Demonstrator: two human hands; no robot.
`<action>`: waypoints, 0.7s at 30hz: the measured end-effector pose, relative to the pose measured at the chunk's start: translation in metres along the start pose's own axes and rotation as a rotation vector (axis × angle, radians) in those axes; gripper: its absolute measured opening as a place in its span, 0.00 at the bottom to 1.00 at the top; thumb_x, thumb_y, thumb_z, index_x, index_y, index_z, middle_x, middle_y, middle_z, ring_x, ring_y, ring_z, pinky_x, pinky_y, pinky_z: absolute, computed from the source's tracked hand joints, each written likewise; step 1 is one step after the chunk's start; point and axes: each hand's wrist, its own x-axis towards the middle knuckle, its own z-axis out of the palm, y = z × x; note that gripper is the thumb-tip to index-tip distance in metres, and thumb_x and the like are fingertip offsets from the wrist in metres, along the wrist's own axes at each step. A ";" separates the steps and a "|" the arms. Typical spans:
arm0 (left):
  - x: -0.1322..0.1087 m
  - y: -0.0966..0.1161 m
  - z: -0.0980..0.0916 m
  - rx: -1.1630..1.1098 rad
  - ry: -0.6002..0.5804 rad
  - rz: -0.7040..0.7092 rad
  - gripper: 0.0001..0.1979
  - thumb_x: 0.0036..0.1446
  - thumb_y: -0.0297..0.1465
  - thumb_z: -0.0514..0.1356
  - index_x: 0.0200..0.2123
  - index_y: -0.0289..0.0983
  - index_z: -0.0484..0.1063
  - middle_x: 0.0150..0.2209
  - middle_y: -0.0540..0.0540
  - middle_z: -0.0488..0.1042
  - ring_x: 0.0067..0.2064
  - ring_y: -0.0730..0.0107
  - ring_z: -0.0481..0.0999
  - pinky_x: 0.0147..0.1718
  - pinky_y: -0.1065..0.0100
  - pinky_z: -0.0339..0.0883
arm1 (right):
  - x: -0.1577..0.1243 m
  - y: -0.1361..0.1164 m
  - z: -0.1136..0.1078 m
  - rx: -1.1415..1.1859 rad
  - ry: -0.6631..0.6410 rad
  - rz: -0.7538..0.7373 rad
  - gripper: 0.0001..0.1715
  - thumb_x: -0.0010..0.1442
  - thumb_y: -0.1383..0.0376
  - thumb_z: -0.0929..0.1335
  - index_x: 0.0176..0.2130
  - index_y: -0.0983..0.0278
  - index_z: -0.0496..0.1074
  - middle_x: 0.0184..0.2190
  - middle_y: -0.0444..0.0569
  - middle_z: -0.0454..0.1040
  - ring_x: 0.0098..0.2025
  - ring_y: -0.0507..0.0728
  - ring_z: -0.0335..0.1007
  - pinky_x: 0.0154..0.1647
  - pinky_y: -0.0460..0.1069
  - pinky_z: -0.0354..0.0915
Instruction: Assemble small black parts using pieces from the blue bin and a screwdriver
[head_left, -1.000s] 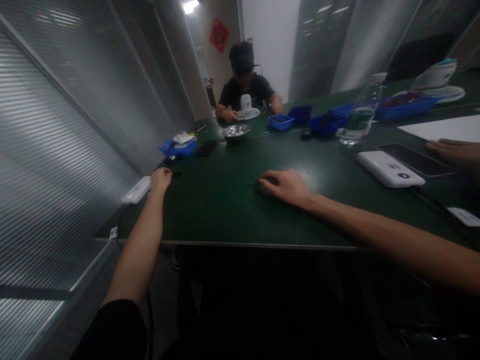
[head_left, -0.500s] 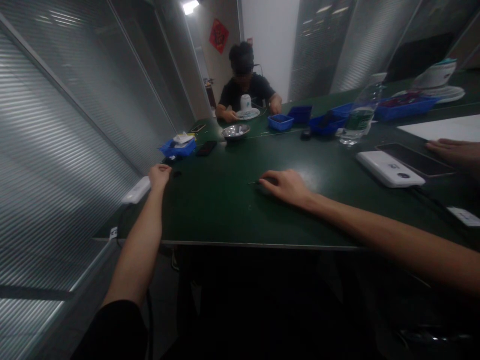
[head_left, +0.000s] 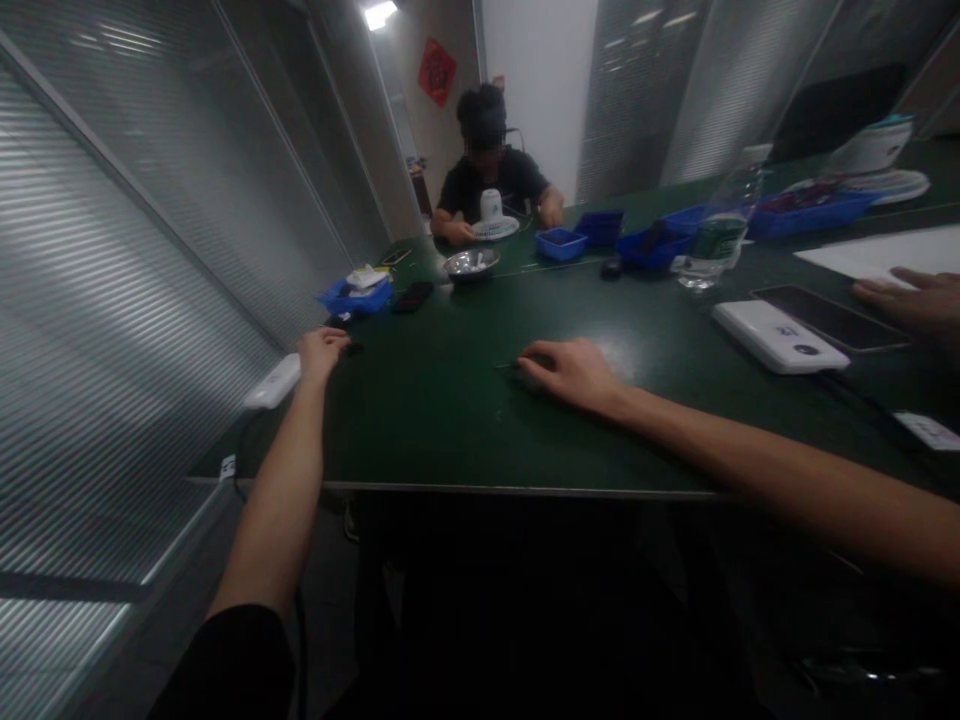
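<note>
My right hand (head_left: 574,370) rests on the table right of the middle, fingers closed round a thin dark tool with a fine needle-like tip (head_left: 503,366) pointing left; the hand hides the rest of it. On the far left of the tabletop is my left hand (head_left: 322,350), its fingertips drawn together at a small black piece (head_left: 355,347) too dark to make out further. A black object with a white mark (head_left: 341,320) lies just beyond that hand, and a white power bank (head_left: 274,382) is beside its wrist.
A blue basket (head_left: 356,300), a dark phone (head_left: 414,297) and a metal bowl (head_left: 471,265) stand farther back. Opposite sits a person (head_left: 491,170) with a white fan (head_left: 493,210). To the right are a water bottle (head_left: 720,240), another power bank (head_left: 780,338) and another person's hand (head_left: 911,295).
My left hand has shifted slightly right, its fingertips now at the small black piece. My right hand and its tool have stayed nearly still. At the right edge, the other person's fingers have shifted.
</note>
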 end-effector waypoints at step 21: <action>0.005 -0.005 -0.002 0.222 -0.086 0.000 0.11 0.56 0.32 0.71 0.43 0.38 0.86 0.40 0.44 0.85 0.41 0.59 0.83 0.46 0.65 0.73 | -0.001 0.000 -0.001 0.019 -0.010 -0.010 0.26 0.75 0.50 0.63 0.57 0.62 0.80 0.36 0.52 0.83 0.33 0.57 0.77 0.34 0.51 0.67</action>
